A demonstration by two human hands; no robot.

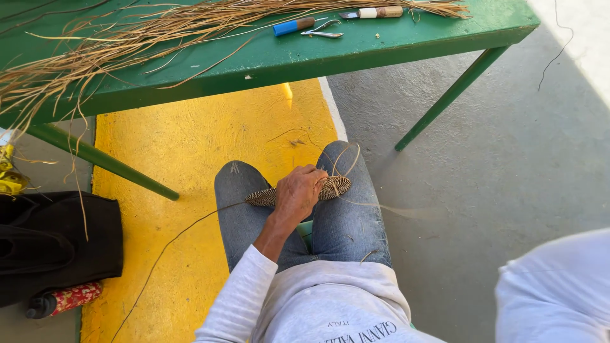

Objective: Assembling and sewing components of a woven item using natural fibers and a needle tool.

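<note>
On your lap, your left hand (298,194) grips the woven piece (333,187), right hand unseen; a loosened grip could let the strand (184,232) slip and unravel.

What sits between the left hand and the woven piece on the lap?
Nothing visible: the left hand already rests on the flat woven piece across the knees, fingers curled over its middle. The right hand is out of view; only its white sleeve shows.

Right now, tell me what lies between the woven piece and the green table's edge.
Head view: only bare yellow floor between woven piece and table.
</note>
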